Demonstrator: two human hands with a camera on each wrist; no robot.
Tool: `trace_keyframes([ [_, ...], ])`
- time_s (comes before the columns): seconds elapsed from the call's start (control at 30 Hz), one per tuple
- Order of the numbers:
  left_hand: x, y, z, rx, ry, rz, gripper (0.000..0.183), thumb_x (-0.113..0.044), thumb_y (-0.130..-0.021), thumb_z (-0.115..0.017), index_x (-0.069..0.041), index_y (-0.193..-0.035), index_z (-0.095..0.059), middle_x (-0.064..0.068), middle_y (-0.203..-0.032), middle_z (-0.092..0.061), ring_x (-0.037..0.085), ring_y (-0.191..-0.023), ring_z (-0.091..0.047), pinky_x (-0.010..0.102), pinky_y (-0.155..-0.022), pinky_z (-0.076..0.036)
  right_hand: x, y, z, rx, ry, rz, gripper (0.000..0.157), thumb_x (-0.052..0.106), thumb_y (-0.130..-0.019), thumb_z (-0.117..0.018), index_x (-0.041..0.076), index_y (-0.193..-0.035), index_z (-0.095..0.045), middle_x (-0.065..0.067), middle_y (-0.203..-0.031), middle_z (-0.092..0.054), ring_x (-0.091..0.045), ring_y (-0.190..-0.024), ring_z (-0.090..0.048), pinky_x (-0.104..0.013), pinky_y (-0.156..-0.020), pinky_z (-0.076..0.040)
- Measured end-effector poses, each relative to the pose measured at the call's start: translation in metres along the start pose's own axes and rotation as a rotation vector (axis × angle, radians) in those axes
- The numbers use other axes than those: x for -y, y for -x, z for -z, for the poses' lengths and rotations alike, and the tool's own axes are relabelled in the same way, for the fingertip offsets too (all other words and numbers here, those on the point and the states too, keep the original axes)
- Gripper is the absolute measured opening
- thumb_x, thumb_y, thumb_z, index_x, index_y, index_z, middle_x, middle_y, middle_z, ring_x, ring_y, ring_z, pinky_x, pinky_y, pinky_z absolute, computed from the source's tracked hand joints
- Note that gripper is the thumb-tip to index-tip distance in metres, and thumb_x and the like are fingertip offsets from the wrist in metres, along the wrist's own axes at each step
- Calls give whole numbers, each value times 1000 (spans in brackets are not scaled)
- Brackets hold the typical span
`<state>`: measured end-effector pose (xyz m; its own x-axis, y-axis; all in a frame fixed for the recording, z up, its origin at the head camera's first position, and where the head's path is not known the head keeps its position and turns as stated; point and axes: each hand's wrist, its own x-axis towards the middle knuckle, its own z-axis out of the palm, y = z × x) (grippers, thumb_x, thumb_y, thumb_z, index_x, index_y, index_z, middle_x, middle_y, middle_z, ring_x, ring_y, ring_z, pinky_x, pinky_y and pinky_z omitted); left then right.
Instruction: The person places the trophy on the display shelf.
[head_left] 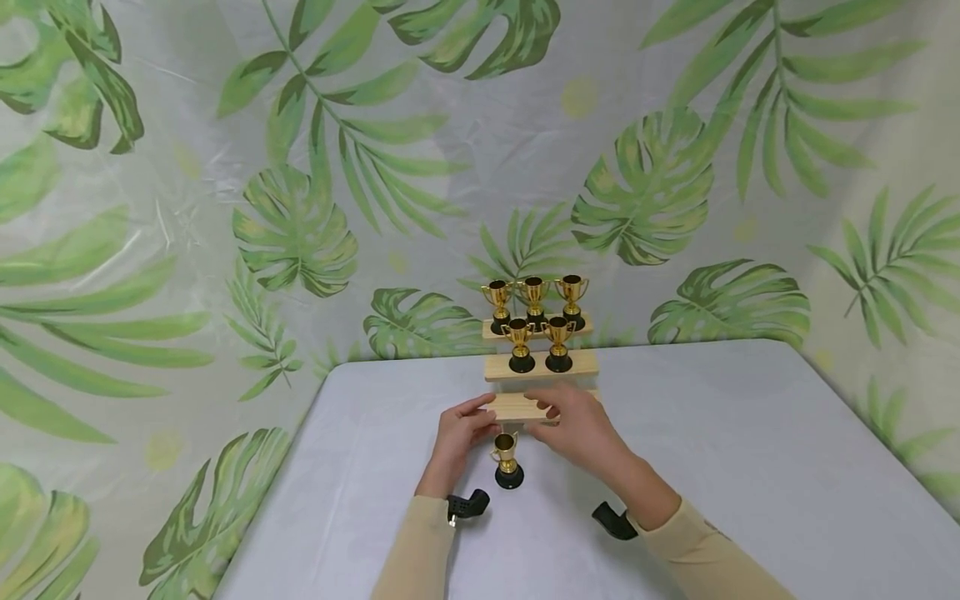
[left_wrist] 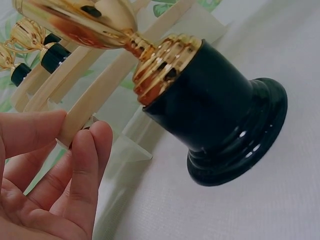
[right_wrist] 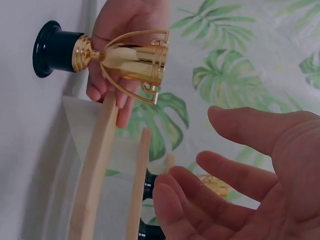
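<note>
A small gold trophy cup [head_left: 507, 467] with a black base stands upright on the table in front of a tiered wooden display stand [head_left: 512, 407]. My left hand [head_left: 454, 435] pinches the left end of the stand's lowest board between thumb and fingers, as the left wrist view shows at the board's end [left_wrist: 80, 122]. Over the right part of that board hovers my right hand [head_left: 579, 427], its fingers loosely bent and nothing between them in the right wrist view. Two trophies [head_left: 558, 346] stand on the middle board and three more [head_left: 533, 296] on the top one.
A white cloth covers the table [head_left: 375, 467], whose back edge lies near a leaf-patterned curtain [head_left: 480, 167]. Black camera mounts [head_left: 468, 504] stick out from both wrists above the cloth, close to the front trophy on the left side.
</note>
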<state>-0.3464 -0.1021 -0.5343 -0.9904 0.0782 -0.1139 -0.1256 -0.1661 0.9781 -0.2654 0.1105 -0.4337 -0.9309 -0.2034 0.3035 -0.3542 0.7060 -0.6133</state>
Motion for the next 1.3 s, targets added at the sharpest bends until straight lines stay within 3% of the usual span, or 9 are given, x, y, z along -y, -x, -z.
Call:
trace_keyframes([
  [0.3,1,2,-2,-8,-1,1,36,-7,-88,-77,-9,-124,-73,10,-87,-69,20,-77,-72,37,-85,-59,0,4,-9,93,39,-41,44,26,-81,-86,18,-123,-73,5,-98,-67,-14,-86,-63,-32,-67,-54],
  [0.6,-1,1,-2,14,1,-1,40,-8,-89,-76,-5,-129,-69,7,-87,-65,20,-78,-72,36,-84,-60,-1,5,-20,104,20,44,46,29,-78,-88,17,-120,-74,8,-95,-65,-20,-89,-64,-35,-75,-53],
  [1.0,-3,1,0,11,-1,-6,36,-6,-88,-76,-8,-124,-73,8,-86,-68,19,-75,-72,35,-84,-60,-9,2,-40,140,-30,108,42,32,-82,-85,20,-121,-75,5,-98,-68,-19,-86,-65,-32,-71,-52],
  [1.3,-3,2,1,-2,-11,-8,34,-6,-89,-75,-10,-123,-74,8,-85,-68,20,-76,-72,34,-84,-60,-8,4,-46,101,-27,158,34,31,-81,-86,25,-114,-78,10,-89,-66,-3,-73,-59,-24,-63,-49],
])
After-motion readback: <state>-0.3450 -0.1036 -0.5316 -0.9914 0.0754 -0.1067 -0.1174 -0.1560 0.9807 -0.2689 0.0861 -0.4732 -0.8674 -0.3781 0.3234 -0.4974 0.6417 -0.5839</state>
